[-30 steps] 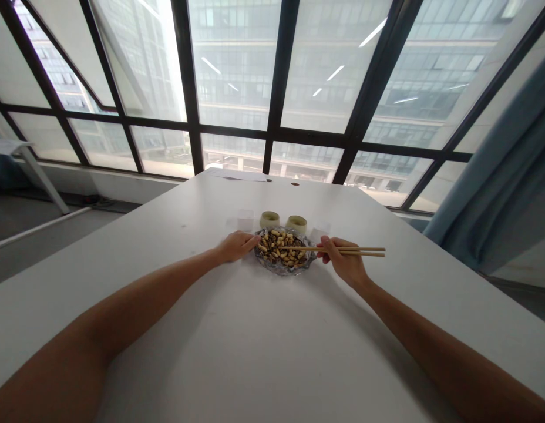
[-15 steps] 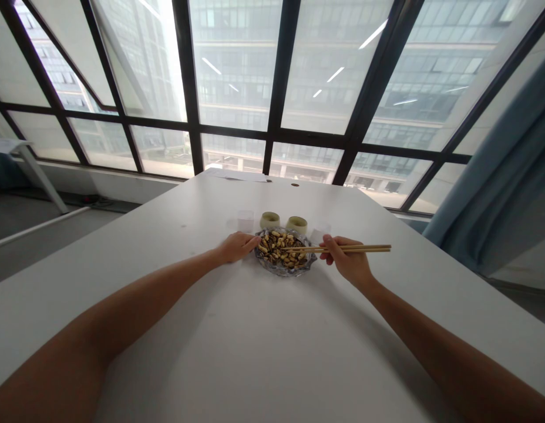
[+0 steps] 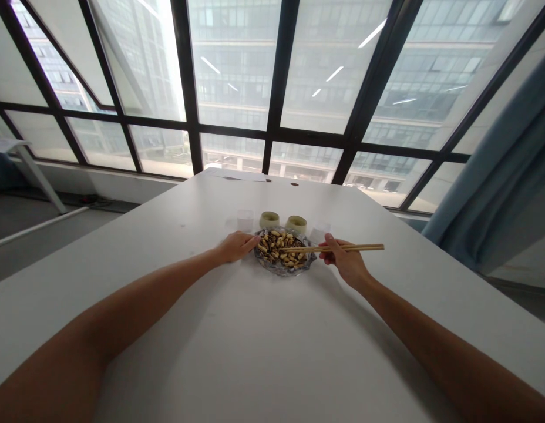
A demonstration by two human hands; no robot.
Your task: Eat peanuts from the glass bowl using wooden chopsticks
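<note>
A clear scalloped bowl [image 3: 279, 269] holds peanuts in their shells [image 3: 292, 262] mixed with dark striped seeds that look like sunflower seeds. My left hand [image 3: 237, 245] grips the bowl's left rim, thumb on the edge; its other fingers are partly hidden. At the bowl's right side my right hand [image 3: 345, 258] is closed around a pair of wooden chopsticks [image 3: 368, 247]. Their tips rest among the peanuts and seeds near the bowl's middle. Whether anything is pinched between the tips is too small to tell. Two pale green cups [image 3: 269, 220] stand right behind the bowl.
Left of the cups is a small clear container [image 3: 245, 220], and another clear container [image 3: 320, 232] sits behind my right hand. White paper [image 3: 237, 175] lies at the far edge of the white table [image 3: 272, 352]. Windows rise beyond; a blue curtain [image 3: 488, 176] hangs at right.
My right hand has shifted slightly left, carrying the chopsticks a little further left over the bowl. The left hand stays on the rim.
</note>
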